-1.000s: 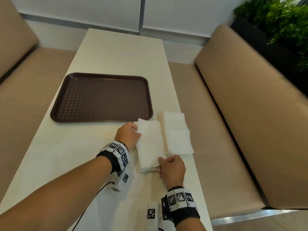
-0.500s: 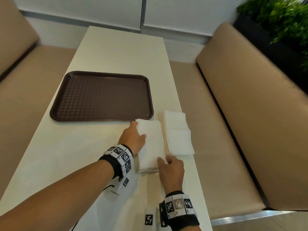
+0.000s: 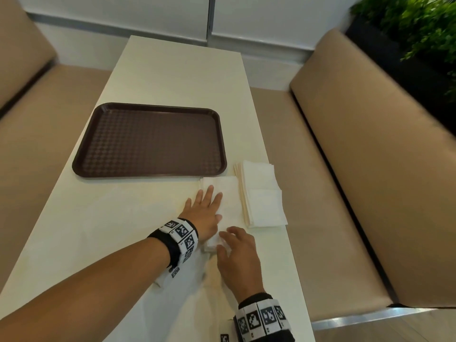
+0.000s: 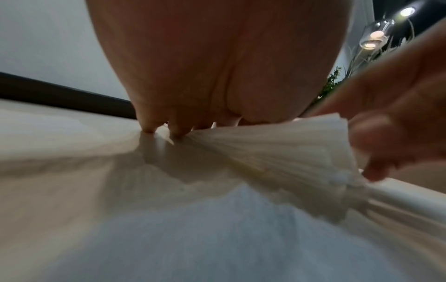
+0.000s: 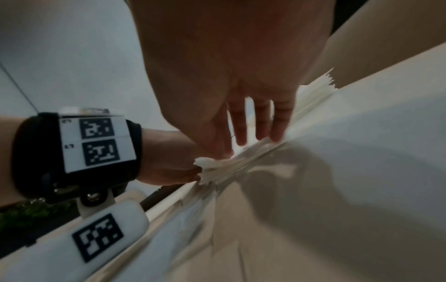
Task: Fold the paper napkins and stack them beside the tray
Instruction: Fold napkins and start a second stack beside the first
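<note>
Pressing the fold flat on the counter (image 3: 153,70).
Left hand (image 3: 204,213), earlier curled at the napkin (image 3: 228,193) edge, now lies flat on it; right hand's (image 3: 238,255) grip is relaxed, fingertips at its near corner. Napkin sits between tray (image 3: 81,166) and stack (image 3: 265,193), crease nearly set.

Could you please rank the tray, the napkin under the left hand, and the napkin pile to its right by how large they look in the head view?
1. Brown tray, clearly the largest.
2. Napkin pile and the napkin under the left hand: they look about alike, and both hands cover part of the napkin, so I would not rank them.
</note>
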`<state>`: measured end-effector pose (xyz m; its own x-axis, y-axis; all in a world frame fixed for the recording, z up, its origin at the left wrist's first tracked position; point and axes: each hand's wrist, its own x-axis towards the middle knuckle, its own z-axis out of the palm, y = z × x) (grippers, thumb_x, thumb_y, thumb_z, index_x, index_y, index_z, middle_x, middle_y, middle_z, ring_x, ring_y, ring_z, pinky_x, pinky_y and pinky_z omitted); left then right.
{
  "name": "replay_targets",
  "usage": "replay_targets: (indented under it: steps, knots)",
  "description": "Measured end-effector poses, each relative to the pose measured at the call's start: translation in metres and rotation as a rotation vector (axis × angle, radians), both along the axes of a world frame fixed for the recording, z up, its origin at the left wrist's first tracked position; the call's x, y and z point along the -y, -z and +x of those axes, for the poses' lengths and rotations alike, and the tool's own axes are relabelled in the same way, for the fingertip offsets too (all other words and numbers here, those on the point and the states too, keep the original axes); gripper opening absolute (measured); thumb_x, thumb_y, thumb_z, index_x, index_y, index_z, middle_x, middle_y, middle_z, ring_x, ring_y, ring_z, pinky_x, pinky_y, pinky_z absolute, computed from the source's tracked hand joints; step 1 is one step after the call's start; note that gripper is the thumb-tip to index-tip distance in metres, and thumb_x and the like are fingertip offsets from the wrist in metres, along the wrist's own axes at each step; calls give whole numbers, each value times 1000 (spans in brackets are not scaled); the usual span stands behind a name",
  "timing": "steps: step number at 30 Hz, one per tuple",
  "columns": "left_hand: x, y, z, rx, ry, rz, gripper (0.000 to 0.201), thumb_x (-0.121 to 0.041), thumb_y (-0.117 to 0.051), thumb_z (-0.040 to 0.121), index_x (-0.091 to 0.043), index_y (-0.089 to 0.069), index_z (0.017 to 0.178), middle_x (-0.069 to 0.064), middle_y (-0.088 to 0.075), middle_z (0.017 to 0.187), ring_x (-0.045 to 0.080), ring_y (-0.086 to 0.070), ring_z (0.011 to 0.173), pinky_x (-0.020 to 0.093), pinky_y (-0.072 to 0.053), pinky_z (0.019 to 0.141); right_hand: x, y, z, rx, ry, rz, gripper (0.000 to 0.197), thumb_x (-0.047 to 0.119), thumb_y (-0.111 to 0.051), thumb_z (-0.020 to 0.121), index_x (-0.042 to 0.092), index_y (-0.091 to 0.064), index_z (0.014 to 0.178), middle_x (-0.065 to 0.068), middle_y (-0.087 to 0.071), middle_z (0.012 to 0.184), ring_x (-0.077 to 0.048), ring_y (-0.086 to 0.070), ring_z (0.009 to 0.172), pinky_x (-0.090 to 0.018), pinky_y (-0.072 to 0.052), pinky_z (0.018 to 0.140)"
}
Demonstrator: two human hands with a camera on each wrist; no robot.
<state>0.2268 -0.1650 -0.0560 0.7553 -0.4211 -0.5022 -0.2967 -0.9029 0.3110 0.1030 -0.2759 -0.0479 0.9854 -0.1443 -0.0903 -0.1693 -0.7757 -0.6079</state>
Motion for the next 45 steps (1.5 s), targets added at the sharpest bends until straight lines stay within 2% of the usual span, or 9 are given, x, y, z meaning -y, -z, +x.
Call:
replay_targets:
  steps: [5, 9, 18, 22, 28, 31, 34, 38, 45]
  knots:
    - [1, -8, 0, -34, -226, -91, 78, -41, -39, 104, -21, 14, 158, 9, 31, 161, 30, 12, 153, 46, -3, 125, 3, -2, 2, -95, -35, -7, 39, 21, -56, 98, 18, -62, 136, 8, -44, 149, -12, -31, 139, -18, -32, 106]
    - [-3, -15, 2, -45, -440, -239, 80, -39, -48, 100, -20, 2, 160, 6, 14, 167, 33, -23, 150, 44, -28, 119, 4, -3, -5, -72, 110, -5, 37, 23, -60, 95, 25, -61, 132, 4, -37, 146, -16, -30, 137, -25, -41, 103]
    - [-1, -14, -2, -35, -369, -313, 68, -28, -46, 103, -24, -9, 160, 3, 6, 168, 26, -33, 146, 32, -33, 113, 5, -6, -6, -113, 164, 151, 47, 13, -59, 97, 21, -48, 142, 5, -45, 146, -14, -31, 140, -12, -27, 97]
    - [-2, -11, 0, -2, -338, -303, 65, -28, -48, 101, -29, -17, 158, 0, 18, 166, 25, -50, 131, 27, -43, 94, 9, -4, -6, -121, 157, 141, 46, 13, -59, 97, 21, -49, 142, 1, -39, 153, -16, -30, 144, -9, -24, 99]
    - [-25, -36, 3, 27, -326, -287, 67, -45, -48, 100, -28, -20, 158, -6, 24, 164, 27, -29, 148, 41, -32, 118, 15, -11, -14, -59, 179, 106, 41, 16, -62, 96, 22, -54, 137, 3, -31, 156, -14, -26, 145, -12, -24, 101]
    - [-72, -69, -3, 145, -329, -337, 56, -42, -51, 100, -30, -35, 153, -3, -8, 168, 20, -36, 144, 32, -31, 114, 13, -15, -31, 83, 150, 48, 33, 16, -67, 92, 23, -62, 124, 7, -44, 138, -11, -37, 132, -5, -31, 90]
    - [-135, -82, -23, 163, -343, -298, 36, -40, -58, 97, -30, -57, 132, -4, -58, 138, 13, -58, 118, 28, -44, 100, -6, -14, -49, 99, 7, 32, 21, 21, -68, 91, 24, -65, 112, 12, -54, 112, -5, -53, 104, -1, -37, 79]
    - [-207, -77, -78, 73, -313, -123, 18, -41, -66, 91, -35, -61, 107, -12, -64, 106, 1, -59, 90, 21, -50, 83, -51, -18, -74, -210, -204, 8, 25, 47, -56, 95, 28, -64, 110, 13, -55, 102, -3, -51, 92, -19, -40, 80]
    - [-259, -38, -186, -9, -294, 69, 90, -66, -73, 64, -41, -27, 138, -17, -28, 126, 7, -40, 120, 24, -44, 91, -102, -22, -88, -442, -251, -92, 40, 56, -59, 85, 26, -46, 108, 6, -35, 106, -19, -50, 108, -30, -39, 79]
